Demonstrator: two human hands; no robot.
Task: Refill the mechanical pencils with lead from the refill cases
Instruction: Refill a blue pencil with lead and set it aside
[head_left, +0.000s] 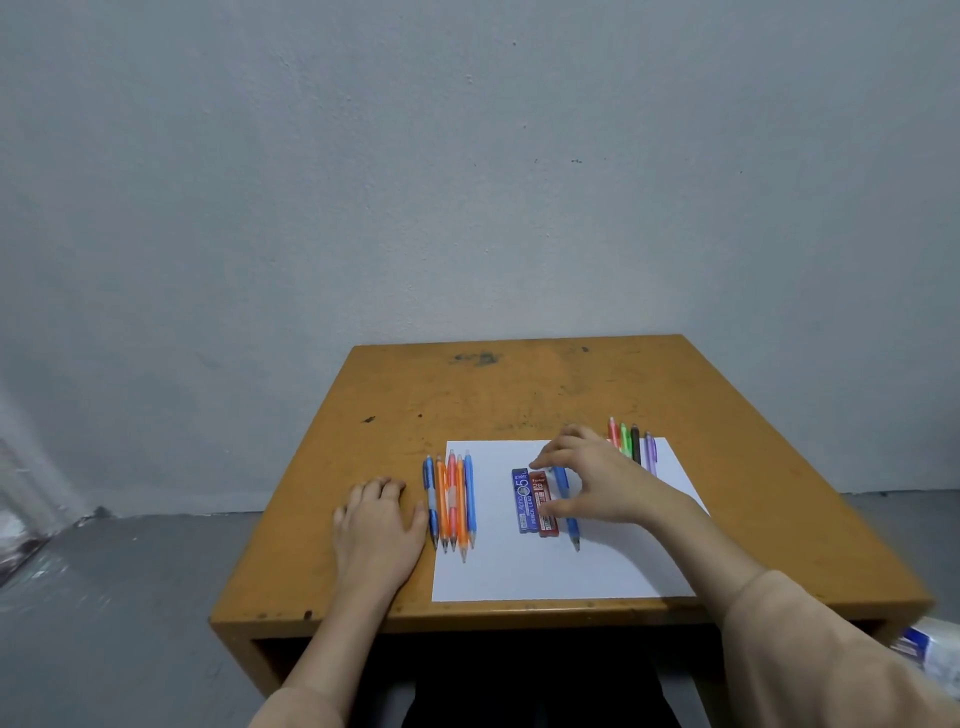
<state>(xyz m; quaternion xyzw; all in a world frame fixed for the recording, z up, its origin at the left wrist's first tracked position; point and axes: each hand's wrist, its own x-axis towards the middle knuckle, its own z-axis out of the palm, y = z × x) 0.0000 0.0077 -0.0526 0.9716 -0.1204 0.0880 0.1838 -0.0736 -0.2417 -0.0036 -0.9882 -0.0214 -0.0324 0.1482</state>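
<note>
Two forearms cross the desk's (519, 395) near edge, just short of which the white paper (545, 571) ends. The left hand (376, 525) lies flat on wood, fingers relaxed, thumb beside five pencils (452, 499). The right hand (592, 478) hovers with fingers spread, gripping nothing, over a blue pencil (571, 525) beside the blue case (523, 501) reading "0.5 PENCIL LEAD" and the red case (543, 506) marked "2B". Four pencils (631, 441) lie at the paper's far right corner, with open wood beyond up to the wall (467, 182).

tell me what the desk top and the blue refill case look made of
Desk top: probably painted or laminated wood, matte ochre, with dark scuffs and chipped edges. Blue refill case: likely hard plastic with a printed label; too small to be sure.
</note>
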